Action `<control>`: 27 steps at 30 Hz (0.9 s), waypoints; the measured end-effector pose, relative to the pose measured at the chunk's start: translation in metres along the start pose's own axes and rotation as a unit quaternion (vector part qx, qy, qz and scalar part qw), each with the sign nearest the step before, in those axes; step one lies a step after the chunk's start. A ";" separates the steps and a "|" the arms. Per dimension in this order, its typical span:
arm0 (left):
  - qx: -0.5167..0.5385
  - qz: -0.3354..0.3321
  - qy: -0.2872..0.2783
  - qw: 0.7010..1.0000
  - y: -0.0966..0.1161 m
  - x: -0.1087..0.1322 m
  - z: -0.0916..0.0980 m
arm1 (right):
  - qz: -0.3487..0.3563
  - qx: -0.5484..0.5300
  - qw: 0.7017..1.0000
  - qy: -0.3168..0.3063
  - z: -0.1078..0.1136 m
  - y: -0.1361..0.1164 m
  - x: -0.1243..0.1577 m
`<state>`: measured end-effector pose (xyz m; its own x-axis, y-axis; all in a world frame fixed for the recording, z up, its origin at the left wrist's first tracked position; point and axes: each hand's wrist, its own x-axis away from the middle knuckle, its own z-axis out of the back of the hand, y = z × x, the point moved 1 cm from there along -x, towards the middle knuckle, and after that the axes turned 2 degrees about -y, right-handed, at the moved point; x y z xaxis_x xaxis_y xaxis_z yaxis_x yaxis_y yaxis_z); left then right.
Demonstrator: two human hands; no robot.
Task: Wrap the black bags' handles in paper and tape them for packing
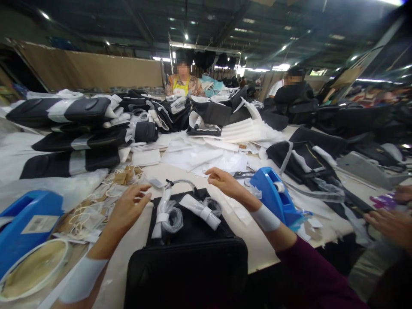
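Note:
A black bag (pixel 188 270) lies in front of me at the table's near edge. Its handle (pixel 182 182) is covered in clear plastic. Two bundles in white wrap, a left one (pixel 161 219) and a right one (pixel 206 212), rest on the bag with coiled clear plastic beside them. My left hand (pixel 130 208) hovers beside the bag's upper left corner, fingers loosely bent and apart, holding nothing. Over on the other side, my right hand (pixel 225 184) is raised near the upper right corner, fingers extended and nothing in them. White bands wrap both wrists.
Blue tape dispensers stand left (pixel 32 227) and right (pixel 273 197). Tags with strings (pixel 90 214) and a round tray (pixel 35 268) lie left. Stacked black bags (pixel 71 161) and white sheets (pixel 206 154) fill the back. A co-worker's hands (pixel 391 219) work at right; another person (pixel 183 83) is opposite.

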<state>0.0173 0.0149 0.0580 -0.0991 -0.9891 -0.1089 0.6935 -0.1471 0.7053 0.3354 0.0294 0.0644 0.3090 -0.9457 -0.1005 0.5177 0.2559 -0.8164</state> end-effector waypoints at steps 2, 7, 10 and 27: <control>0.017 0.060 -0.009 0.998 -0.006 0.032 0.009 | -0.006 -0.017 1.000 0.001 0.006 -0.005 0.035; 0.086 0.115 -0.069 0.987 0.013 0.075 0.008 | -0.071 0.060 0.996 -0.003 -0.014 -0.028 0.085; 0.094 0.107 -0.086 0.986 0.028 0.075 0.000 | -0.043 0.124 0.991 -0.015 -0.028 -0.036 0.084; 0.388 0.139 -0.137 0.901 0.014 0.076 -0.028 | -0.148 0.014 0.989 -0.020 -0.040 -0.008 0.064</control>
<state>0.0396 -0.0620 0.0398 -0.2446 -0.9372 0.2487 0.0205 0.2514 0.9677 0.3193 -0.0415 0.0416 0.1713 -0.9715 0.1638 0.6126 -0.0251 -0.7900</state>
